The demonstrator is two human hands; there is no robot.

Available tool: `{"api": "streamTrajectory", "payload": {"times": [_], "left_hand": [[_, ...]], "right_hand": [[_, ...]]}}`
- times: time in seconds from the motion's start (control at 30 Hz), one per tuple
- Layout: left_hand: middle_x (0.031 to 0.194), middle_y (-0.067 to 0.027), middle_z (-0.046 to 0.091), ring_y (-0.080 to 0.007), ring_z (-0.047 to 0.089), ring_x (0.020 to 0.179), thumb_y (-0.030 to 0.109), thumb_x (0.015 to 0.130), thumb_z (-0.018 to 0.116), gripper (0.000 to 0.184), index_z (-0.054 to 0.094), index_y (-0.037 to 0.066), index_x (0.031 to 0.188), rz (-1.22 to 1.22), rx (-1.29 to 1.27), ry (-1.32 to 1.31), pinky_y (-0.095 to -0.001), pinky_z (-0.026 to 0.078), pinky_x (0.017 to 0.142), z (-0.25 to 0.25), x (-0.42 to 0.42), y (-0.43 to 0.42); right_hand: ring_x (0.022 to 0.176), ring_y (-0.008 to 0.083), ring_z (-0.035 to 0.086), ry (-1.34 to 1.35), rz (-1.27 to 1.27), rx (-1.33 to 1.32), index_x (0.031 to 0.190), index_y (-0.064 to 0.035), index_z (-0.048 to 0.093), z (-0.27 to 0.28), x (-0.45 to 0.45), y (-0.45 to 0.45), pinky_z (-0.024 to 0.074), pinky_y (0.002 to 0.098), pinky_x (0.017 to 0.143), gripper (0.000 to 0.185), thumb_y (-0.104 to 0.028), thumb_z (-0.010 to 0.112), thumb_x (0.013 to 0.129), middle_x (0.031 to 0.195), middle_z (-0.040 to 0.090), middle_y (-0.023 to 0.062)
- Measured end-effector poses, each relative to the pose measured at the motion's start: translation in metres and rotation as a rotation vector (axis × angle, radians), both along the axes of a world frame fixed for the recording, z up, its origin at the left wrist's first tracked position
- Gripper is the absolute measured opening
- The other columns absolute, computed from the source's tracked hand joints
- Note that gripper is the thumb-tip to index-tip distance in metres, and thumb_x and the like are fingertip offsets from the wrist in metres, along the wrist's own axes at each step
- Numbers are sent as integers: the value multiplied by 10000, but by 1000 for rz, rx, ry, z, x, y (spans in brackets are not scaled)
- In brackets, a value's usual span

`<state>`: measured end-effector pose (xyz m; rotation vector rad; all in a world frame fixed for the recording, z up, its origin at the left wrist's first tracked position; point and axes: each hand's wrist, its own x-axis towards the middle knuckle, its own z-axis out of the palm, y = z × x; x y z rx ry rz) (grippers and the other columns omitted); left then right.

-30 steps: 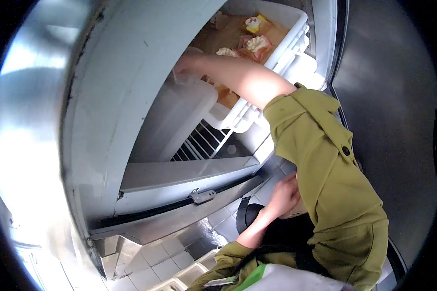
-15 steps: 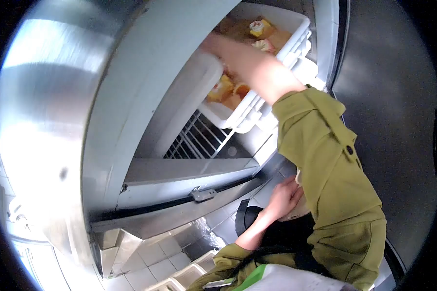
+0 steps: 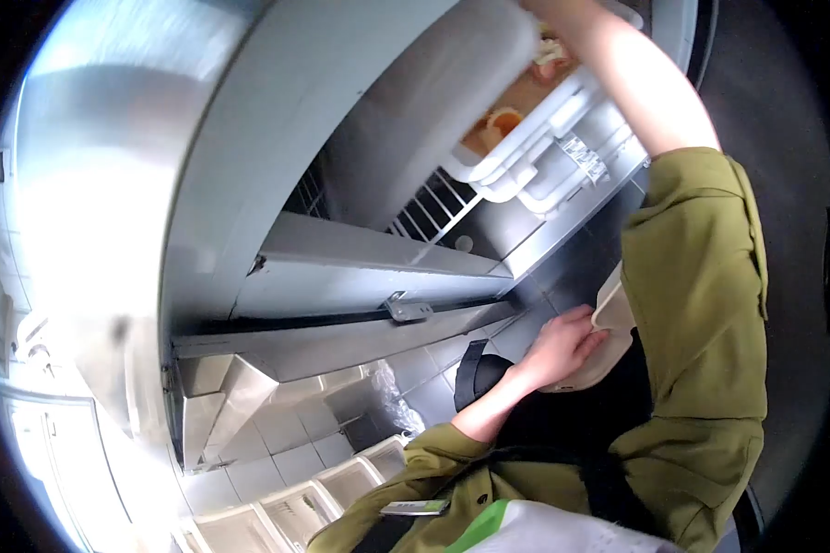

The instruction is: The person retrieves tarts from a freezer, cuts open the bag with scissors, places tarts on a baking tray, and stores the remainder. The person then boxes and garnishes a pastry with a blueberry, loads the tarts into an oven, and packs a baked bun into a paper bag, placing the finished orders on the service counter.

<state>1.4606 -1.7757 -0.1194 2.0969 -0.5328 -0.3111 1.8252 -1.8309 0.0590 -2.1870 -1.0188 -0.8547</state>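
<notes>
My left hand (image 3: 563, 350) is low in the middle, its fingers closed on a beige clamshell takeaway box (image 3: 604, 359) with its lid raised. Up at the frame's top edge, my right hand (image 3: 549, 9) meets the end of a blurred, tilted white plastic lid (image 3: 433, 101); its fingertips are hidden. Beside that lid, partly covered by my right arm, a white plastic tub (image 3: 489, 170) sits in an open chest or fridge compartment. Inside the tub are yellow and orange dessert-like pieces (image 3: 504, 120), some with white topping.
A white wire rack (image 3: 438, 207) lies under the tub. The compartment's metal edge (image 3: 378, 249) carries a latch (image 3: 408, 309). A dark door panel (image 3: 756, 184) stands at right. Several beige trays (image 3: 295, 516) and crumpled clear plastic (image 3: 397, 401) lie below, near the tiled floor (image 3: 290, 429).
My right hand has moved up and right from over the tub, and the white lid has shifted the same way. More of the takeaway box shows. The view has shifted.
</notes>
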Motion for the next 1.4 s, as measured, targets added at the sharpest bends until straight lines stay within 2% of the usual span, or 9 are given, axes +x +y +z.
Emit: {"api": "streamTrajectory", "payload": {"times": [0.27, 0.5, 0.93, 0.97, 1.07, 1.13, 1.2, 1.27, 1.4], "left_hand": [[801, -179, 512, -386, 511, 738, 169, 820, 541, 163, 548, 6, 809, 6, -51, -71, -427, 425, 618, 2, 0, -5], [1007, -178, 560, -356, 546, 896, 112, 829, 533, 196, 576, 29, 1001, 12, -3, 41, -370, 449, 760, 21, 1, -6], [837, -227, 554, -375, 554, 763, 170, 820, 561, 193, 572, -18, 864, 73, 48, 45, -366, 450, 637, -20, 17, 29], [839, -241, 546, -399, 543, 775, 139, 804, 544, 175, 563, -16, 884, 134, -24, -41, -397, 448, 653, 11, 21, 19], [878, -240, 549, -414, 534, 812, 86, 770, 521, 179, 563, 0, 920, 90, -2, 117, -420, 443, 678, -28, 24, 33], [885, -234, 556, -410, 534, 831, 50, 734, 508, 226, 571, 21, 949, -193, 253, -676, -420, 446, 682, -70, 41, 49], [840, -233, 560, -413, 535, 809, 45, 731, 506, 202, 571, 14, 920, 11, -14, 39, -422, 447, 669, -54, 20, 43], [771, -231, 558, -420, 537, 774, 76, 736, 518, 182, 579, 17, 897, 70, -7, 87, -419, 453, 651, -34, 23, 37], [844, -234, 570, -397, 550, 827, 128, 760, 540, 221, 581, 31, 955, -111, 48, 298, -394, 460, 690, -104, 30, 75]], "right_hand": [[1013, 214, 486, -202, -37, -182, 1034, -113, 553, -27, 21, 25, 367, 343, 880, 273, -155, 534, 765, 1074, 545, 62], [1088, 218, 464, -207, -99, -302, 1088, -112, 527, -69, 41, 2, 345, 339, 942, 305, -141, 511, 784, 1141, 525, 58], [1036, 211, 492, 277, -303, -189, 1060, -101, 549, -66, 83, -49, 370, 331, 906, 309, -146, 544, 754, 1092, 547, 63], [1032, 210, 494, 303, -305, -190, 1058, -101, 551, -65, 82, -49, 372, 330, 903, 310, -147, 546, 752, 1088, 549, 63], [1020, 209, 501, 375, -321, -178, 1052, -98, 556, -64, 79, -47, 378, 328, 895, 311, -148, 554, 745, 1076, 554, 64], [1012, 208, 506, 407, -330, -177, 1048, -96, 559, -65, 76, -46, 382, 327, 889, 312, -149, 559, 740, 1069, 557, 65], [1004, 206, 510, 435, -335, -169, 1043, -95, 562, -65, 70, -44, 386, 326, 884, 313, -150, 564, 736, 1061, 561, 66], [996, 205, 514, 462, -341, -171, 1039, -93, 566, -68, 67, -42, 390, 324, 878, 313, -150, 569, 731, 1053, 564, 67], [980, 203, 523, 509, -349, -163, 1031, -90, 573, -68, 64, -40, 397, 322, 867, 315, -152, 579, 722, 1038, 571, 68]]}}
